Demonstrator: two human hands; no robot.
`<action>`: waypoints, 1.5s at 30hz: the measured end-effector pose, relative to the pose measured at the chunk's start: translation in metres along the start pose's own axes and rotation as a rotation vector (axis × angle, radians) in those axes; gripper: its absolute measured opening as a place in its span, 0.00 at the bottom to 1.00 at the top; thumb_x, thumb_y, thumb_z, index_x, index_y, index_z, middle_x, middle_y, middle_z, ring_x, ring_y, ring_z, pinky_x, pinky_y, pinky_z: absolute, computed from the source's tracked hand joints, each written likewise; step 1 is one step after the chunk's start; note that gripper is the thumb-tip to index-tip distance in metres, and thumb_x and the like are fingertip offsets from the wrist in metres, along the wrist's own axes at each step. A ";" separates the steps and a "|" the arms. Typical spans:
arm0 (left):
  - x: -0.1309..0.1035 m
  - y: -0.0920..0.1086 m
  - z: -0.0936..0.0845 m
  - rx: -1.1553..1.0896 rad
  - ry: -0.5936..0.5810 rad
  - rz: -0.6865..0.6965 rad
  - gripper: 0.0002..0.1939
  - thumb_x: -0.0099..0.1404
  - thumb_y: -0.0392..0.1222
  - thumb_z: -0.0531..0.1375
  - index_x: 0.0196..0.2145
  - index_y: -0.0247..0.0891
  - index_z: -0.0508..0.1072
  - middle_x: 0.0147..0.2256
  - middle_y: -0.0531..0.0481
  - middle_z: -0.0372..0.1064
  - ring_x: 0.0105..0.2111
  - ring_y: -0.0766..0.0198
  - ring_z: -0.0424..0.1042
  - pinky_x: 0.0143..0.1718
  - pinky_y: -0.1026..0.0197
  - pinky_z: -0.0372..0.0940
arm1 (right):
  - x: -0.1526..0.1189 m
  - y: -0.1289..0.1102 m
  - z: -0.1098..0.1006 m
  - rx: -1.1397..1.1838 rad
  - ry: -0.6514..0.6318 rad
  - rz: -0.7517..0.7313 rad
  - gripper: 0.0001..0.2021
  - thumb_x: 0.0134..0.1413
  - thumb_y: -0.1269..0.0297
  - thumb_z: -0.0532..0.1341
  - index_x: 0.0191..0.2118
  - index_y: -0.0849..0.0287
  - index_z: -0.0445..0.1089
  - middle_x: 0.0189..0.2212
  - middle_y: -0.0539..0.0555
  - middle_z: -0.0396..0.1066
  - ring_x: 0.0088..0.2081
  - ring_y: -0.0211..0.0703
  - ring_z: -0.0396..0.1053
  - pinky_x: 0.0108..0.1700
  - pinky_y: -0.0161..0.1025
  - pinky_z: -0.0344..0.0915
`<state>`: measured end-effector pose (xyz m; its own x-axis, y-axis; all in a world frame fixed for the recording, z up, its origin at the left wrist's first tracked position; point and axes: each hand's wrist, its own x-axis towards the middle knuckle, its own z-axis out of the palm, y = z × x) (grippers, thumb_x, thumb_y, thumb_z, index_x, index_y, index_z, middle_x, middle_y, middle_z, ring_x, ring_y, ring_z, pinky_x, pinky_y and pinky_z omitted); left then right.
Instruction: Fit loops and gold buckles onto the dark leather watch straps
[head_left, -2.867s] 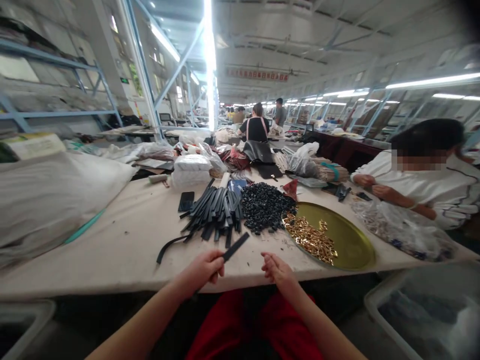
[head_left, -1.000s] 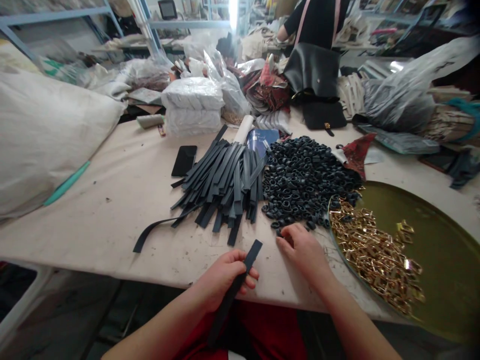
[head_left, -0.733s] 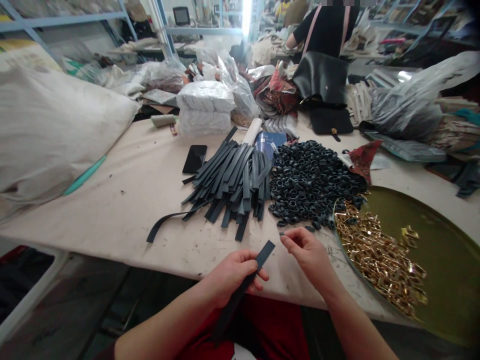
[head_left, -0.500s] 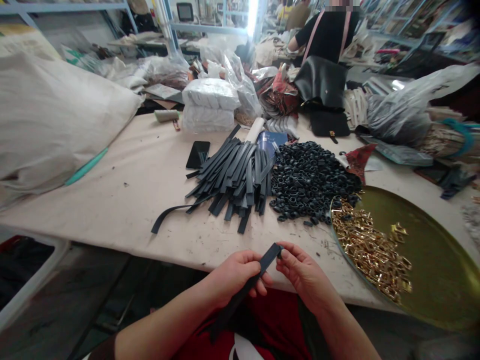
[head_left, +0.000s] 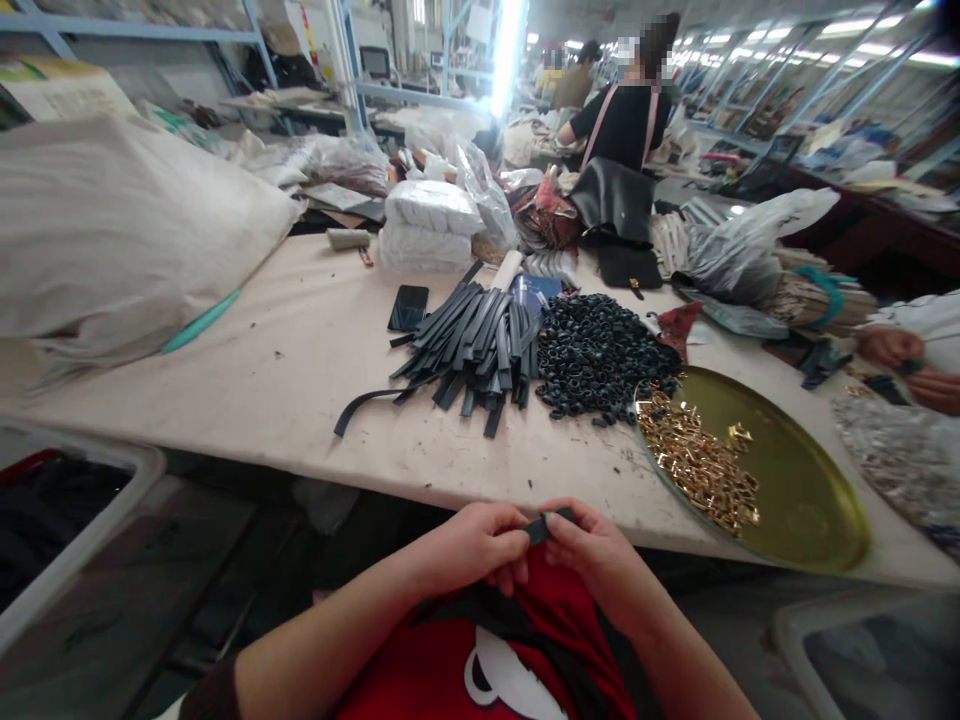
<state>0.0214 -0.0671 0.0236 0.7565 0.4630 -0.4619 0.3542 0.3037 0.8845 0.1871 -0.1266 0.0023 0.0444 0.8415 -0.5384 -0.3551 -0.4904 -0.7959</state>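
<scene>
Fingers (head_left: 516,546) of both hands are closing on one black strip (head_left: 538,530): the left hand (head_left: 476,545) is gripping it just below its tip, and the right hand (head_left: 592,555) is pinching the tip between thumb and fingers, right beside the left. Half a second ago the strip was angling up in plain sight between more widely spaced hands; now they are sitting closer together and lower, over the lap at the near edge of the bench (head_left: 300,350), and are covering most of it. A second ago the right hand was reaching to the heap of black loops (head_left: 592,355) while the left alone was holding the strip. So the work, I judge, is passing from fetching to two-handed handling of the strip's end; whether a loop is sitting in the right fingers, I cannot tell. Behind, the fanned strips (head_left: 476,345) and the gold buckles (head_left: 697,465) on their round tray (head_left: 802,490) are lying as before, while a co-worker's hands (head_left: 892,350) are now showing at far right.
</scene>
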 end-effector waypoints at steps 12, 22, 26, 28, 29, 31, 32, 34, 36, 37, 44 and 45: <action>0.058 0.009 0.014 -0.474 -0.137 -0.260 0.08 0.55 0.42 0.54 0.30 0.34 0.67 0.17 0.57 0.63 0.11 0.77 0.54 0.13 0.71 0.44 | 0.021 -0.008 -0.040 0.286 0.080 0.039 0.12 0.43 0.58 0.64 0.24 0.61 0.65 0.15 0.43 0.57 0.19 0.31 0.54 0.23 0.30 0.55; 0.140 0.036 0.014 -0.164 -0.021 -0.226 0.21 0.60 0.40 0.48 0.52 0.35 0.56 0.18 0.60 0.59 0.13 0.74 0.53 0.16 0.71 0.48 | 0.064 -0.022 -0.082 0.209 0.257 -0.008 0.15 0.46 0.54 0.61 0.35 0.60 0.65 0.20 0.46 0.63 0.22 0.35 0.59 0.26 0.33 0.57; 0.163 0.042 0.019 -0.141 -0.052 -0.209 0.24 0.61 0.47 0.49 0.53 0.36 0.56 0.18 0.60 0.58 0.13 0.74 0.52 0.15 0.70 0.46 | 0.071 -0.025 -0.091 -0.003 0.301 -0.081 0.16 0.47 0.54 0.60 0.38 0.60 0.65 0.28 0.52 0.70 0.30 0.42 0.67 0.33 0.39 0.62; 0.172 0.044 0.022 -0.110 -0.057 -0.196 0.22 0.60 0.50 0.49 0.48 0.34 0.60 0.17 0.60 0.57 0.12 0.74 0.51 0.14 0.69 0.45 | 0.071 -0.021 -0.096 -0.082 0.319 -0.148 0.18 0.47 0.54 0.59 0.42 0.59 0.64 0.34 0.55 0.71 0.36 0.46 0.68 0.38 0.41 0.63; 0.176 0.045 0.024 -0.084 -0.042 -0.199 0.20 0.59 0.50 0.49 0.43 0.34 0.63 0.16 0.60 0.56 0.12 0.74 0.50 0.14 0.69 0.45 | 0.070 -0.020 -0.100 -0.127 0.319 -0.182 0.18 0.48 0.55 0.59 0.44 0.58 0.63 0.37 0.55 0.71 0.38 0.47 0.68 0.40 0.41 0.63; 0.181 0.049 0.026 -0.032 0.018 -0.218 0.14 0.58 0.49 0.49 0.30 0.35 0.64 0.14 0.60 0.53 0.12 0.74 0.49 0.14 0.69 0.44 | 0.065 -0.022 -0.113 -0.271 0.328 -0.246 0.17 0.51 0.56 0.56 0.46 0.56 0.63 0.40 0.55 0.70 0.41 0.46 0.67 0.42 0.41 0.62; 0.182 0.052 0.027 -0.021 0.055 -0.230 0.12 0.57 0.48 0.49 0.26 0.36 0.62 0.13 0.60 0.51 0.12 0.74 0.49 0.14 0.69 0.44 | 0.061 -0.026 -0.123 -0.380 0.357 -0.283 0.16 0.52 0.57 0.55 0.46 0.56 0.63 0.40 0.55 0.69 0.41 0.46 0.67 0.42 0.40 0.62; 0.181 0.058 0.029 -0.044 0.106 -0.256 0.11 0.56 0.46 0.49 0.22 0.38 0.58 0.12 0.61 0.50 0.13 0.74 0.46 0.15 0.69 0.41 | 0.056 -0.041 -0.146 -0.645 0.481 -0.372 0.13 0.54 0.59 0.54 0.45 0.56 0.65 0.36 0.55 0.69 0.38 0.46 0.66 0.40 0.40 0.61; 0.178 0.062 0.029 -0.118 0.111 -0.282 0.10 0.56 0.46 0.49 0.23 0.38 0.58 0.13 0.61 0.49 0.13 0.74 0.43 0.15 0.68 0.38 | 0.058 -0.061 -0.171 -0.925 0.632 -0.459 0.11 0.55 0.61 0.52 0.42 0.58 0.65 0.35 0.56 0.68 0.37 0.46 0.65 0.39 0.41 0.60; 0.176 0.063 0.029 -0.163 0.103 -0.288 0.10 0.55 0.46 0.49 0.25 0.38 0.59 0.13 0.61 0.49 0.13 0.74 0.43 0.15 0.68 0.37 | 0.062 -0.072 -0.182 -1.058 0.687 -0.486 0.11 0.55 0.62 0.52 0.41 0.58 0.66 0.35 0.57 0.67 0.37 0.47 0.65 0.39 0.41 0.60; 0.152 0.061 0.017 -0.295 0.084 -0.258 0.12 0.55 0.48 0.50 0.30 0.36 0.62 0.16 0.61 0.52 0.13 0.75 0.46 0.15 0.69 0.38 | 0.107 -0.118 -0.206 -1.674 0.525 -0.190 0.05 0.49 0.64 0.58 0.30 0.58 0.68 0.31 0.55 0.68 0.34 0.46 0.67 0.32 0.37 0.56; 0.147 0.062 0.015 -0.290 0.093 -0.253 0.13 0.55 0.49 0.50 0.30 0.35 0.62 0.16 0.60 0.52 0.13 0.75 0.46 0.15 0.69 0.39 | 0.109 -0.120 -0.206 -1.680 0.512 -0.182 0.04 0.48 0.64 0.59 0.28 0.58 0.68 0.30 0.55 0.68 0.33 0.45 0.67 0.31 0.37 0.55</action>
<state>0.1629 0.0077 0.0112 0.6072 0.4130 -0.6787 0.3429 0.6344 0.6928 0.4271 -0.0227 -0.0186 0.3487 0.9196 -0.1809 0.9279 -0.3659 -0.0714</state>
